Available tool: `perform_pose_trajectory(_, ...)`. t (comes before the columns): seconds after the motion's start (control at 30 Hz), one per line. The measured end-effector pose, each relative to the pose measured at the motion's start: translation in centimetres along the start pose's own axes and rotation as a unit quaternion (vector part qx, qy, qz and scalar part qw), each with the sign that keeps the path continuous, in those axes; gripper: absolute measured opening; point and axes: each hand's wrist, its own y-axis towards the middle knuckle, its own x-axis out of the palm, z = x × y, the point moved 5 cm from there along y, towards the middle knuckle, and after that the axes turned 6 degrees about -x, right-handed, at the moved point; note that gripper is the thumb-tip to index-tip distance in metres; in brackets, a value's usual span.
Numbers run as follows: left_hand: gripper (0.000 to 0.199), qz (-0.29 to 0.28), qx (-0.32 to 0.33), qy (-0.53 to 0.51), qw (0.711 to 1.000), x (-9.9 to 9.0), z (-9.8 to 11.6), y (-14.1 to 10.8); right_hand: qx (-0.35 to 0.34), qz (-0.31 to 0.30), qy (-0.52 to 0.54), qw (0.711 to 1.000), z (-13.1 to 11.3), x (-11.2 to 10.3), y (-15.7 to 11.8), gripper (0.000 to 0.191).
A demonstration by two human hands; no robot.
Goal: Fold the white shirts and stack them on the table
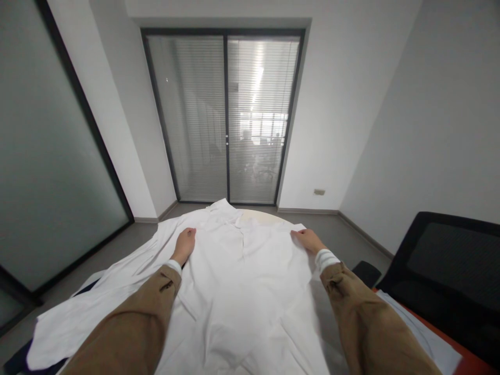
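White cloth, one garment (242,281), lies on one table (260,216); two hands, left (185,244) and right (308,239), pinch it.

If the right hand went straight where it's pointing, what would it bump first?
The right hand would probably meet the front of the white cloth shirt it's pinching, though depth is unclear.

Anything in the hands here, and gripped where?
Yes, a white shirt: the left hand and the right hand each pinch it near the shoulder, one either side of the collar. Exact fingertip contact is too small to tell.
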Motion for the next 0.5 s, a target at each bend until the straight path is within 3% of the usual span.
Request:
perform_pose_trajectory(0.1,0.039,0.013,-0.002,-0.005,1.000,-0.2,0.4,-0.1,-0.010,-0.007,-0.004,1.000,0.1,-0.6,-0.2,0.031)
perform_pose_trajectory(0.23,0.042,0.006,-0.020,0.008,1.000,-0.1,0.3,-0.3,-0.004,-0.008,-0.011,1.000,0.2,-1.4,-0.8,0.038)
perform_pose_trajectory(0.33,0.042,-0.033,-0.026,0.027,0.999,0.1,0.0,-0.6,0.009,-0.063,-0.010,0.998,0.5,-1.4,-1.6,0.041)
perform_pose_trajectory(0.5,0.033,-0.081,-0.013,0.067,0.994,-0.4,-0.5,-1.3,0.003,-0.140,-0.017,0.990,1.0,-2.0,-3.0,0.030)
